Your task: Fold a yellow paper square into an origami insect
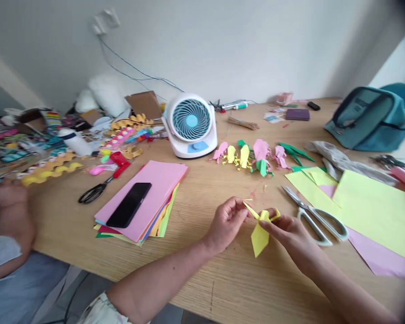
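A yellow folded paper figure (260, 240) is held between both hands above the wooden table, its pointed flap hanging down. My left hand (227, 222) pinches a thin strip of it at the upper left. On its other side, my right hand (292, 231) grips the body between thumb and fingers. Just right of my right hand lie scissors (313, 216) with white handles, blades slightly apart. Beyond my hands stands a row of folded paper figures in pink (261, 149), yellow (244, 156) and green (261, 167).
Yellow sheets (378, 211) lie at the right. A black phone (129, 204) rests on stacked coloured paper (165, 171). Behind are a small fan (191, 120) and a teal bag (364, 117). Black-handled scissors (94, 193) lie left, near another person's arm (11, 220).
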Action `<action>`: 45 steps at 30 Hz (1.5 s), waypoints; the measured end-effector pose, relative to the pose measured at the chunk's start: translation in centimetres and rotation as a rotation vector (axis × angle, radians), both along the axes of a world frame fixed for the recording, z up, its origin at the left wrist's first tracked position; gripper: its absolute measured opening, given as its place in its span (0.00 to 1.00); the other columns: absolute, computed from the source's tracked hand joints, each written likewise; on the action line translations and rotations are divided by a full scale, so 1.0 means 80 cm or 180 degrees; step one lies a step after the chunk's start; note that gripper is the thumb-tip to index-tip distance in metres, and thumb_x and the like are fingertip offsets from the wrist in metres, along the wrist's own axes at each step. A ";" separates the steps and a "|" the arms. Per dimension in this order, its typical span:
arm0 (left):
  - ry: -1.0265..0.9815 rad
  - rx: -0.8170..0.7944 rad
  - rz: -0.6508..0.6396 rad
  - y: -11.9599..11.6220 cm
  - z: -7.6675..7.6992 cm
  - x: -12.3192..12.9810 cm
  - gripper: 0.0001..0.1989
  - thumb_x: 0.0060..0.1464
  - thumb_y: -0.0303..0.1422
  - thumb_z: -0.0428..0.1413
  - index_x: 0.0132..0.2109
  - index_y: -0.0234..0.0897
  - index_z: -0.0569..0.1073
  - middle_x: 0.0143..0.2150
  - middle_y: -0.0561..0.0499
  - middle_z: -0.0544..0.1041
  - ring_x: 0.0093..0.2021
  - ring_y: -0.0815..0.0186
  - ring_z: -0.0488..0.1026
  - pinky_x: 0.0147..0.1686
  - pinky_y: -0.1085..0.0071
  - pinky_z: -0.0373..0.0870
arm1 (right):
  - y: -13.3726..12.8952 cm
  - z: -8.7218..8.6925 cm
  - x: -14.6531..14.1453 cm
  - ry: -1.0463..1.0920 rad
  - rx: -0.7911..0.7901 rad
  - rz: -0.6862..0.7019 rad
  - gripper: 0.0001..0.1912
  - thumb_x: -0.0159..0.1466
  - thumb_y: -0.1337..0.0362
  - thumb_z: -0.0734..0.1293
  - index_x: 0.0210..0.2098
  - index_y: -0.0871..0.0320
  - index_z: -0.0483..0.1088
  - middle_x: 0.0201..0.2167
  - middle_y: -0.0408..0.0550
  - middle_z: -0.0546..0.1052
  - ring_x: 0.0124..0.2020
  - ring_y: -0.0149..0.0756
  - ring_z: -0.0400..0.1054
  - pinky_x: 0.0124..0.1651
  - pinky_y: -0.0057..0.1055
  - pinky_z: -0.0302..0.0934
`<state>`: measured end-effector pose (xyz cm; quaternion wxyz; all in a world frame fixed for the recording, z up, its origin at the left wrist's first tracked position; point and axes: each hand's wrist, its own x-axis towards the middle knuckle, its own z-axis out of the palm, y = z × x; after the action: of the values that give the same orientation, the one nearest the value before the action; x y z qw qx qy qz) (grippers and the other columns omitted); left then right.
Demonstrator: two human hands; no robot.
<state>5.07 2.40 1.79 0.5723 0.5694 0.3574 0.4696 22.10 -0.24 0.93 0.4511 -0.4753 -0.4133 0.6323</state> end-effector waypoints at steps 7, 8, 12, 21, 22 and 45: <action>-0.0242 0.0087 -0.0140 0.003 -0.009 -0.001 0.04 0.58 0.29 0.55 0.39 0.33 0.72 0.33 0.51 0.74 0.36 0.69 0.72 0.38 0.74 0.67 | 0.003 -0.022 0.009 -0.0014 -0.0117 -0.0007 0.16 0.47 0.58 0.80 0.30 0.57 0.74 0.26 0.42 0.71 0.27 0.30 0.61 0.29 0.25 0.59; -0.0253 0.0077 -0.0141 0.003 -0.010 -0.001 0.04 0.58 0.29 0.54 0.40 0.33 0.72 0.33 0.51 0.74 0.36 0.69 0.73 0.39 0.74 0.68 | 0.002 -0.023 0.010 -0.0020 -0.0112 0.0029 0.15 0.48 0.58 0.79 0.30 0.57 0.74 0.26 0.42 0.71 0.27 0.30 0.60 0.30 0.24 0.59; -0.0255 0.0080 -0.0128 0.004 -0.012 -0.001 0.05 0.58 0.27 0.54 0.40 0.33 0.73 0.33 0.51 0.75 0.36 0.69 0.73 0.41 0.73 0.69 | 0.002 -0.023 0.010 0.0010 -0.0213 -0.0001 0.17 0.46 0.58 0.80 0.31 0.56 0.75 0.27 0.42 0.72 0.29 0.31 0.61 0.31 0.24 0.60; -0.0115 0.0233 -0.0048 0.005 -0.006 -0.003 0.04 0.59 0.29 0.55 0.40 0.33 0.73 0.34 0.51 0.74 0.36 0.70 0.72 0.41 0.73 0.69 | 0.004 -0.005 0.000 0.0207 -0.0159 -0.0076 0.20 0.45 0.55 0.81 0.29 0.57 0.72 0.24 0.40 0.70 0.27 0.28 0.59 0.30 0.25 0.56; -0.0091 0.0276 -0.0070 0.006 -0.005 -0.004 0.04 0.59 0.30 0.55 0.40 0.33 0.73 0.34 0.51 0.74 0.36 0.70 0.72 0.41 0.73 0.69 | 0.005 -0.004 0.000 0.0203 -0.0120 -0.0043 0.20 0.46 0.54 0.80 0.29 0.58 0.71 0.24 0.40 0.69 0.26 0.28 0.59 0.30 0.26 0.56; 0.0465 0.0613 0.0087 0.011 -0.013 -0.005 0.06 0.60 0.30 0.55 0.45 0.36 0.69 0.34 0.53 0.71 0.32 0.72 0.68 0.36 0.76 0.68 | 0.003 0.011 -0.004 -0.0146 0.0283 0.0105 0.24 0.49 0.46 0.76 0.26 0.57 0.65 0.20 0.38 0.65 0.23 0.27 0.56 0.26 0.27 0.49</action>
<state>4.69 3.27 0.76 0.4808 0.6496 0.3591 0.4668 21.82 -0.02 1.79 0.4517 -0.4622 -0.4590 0.6096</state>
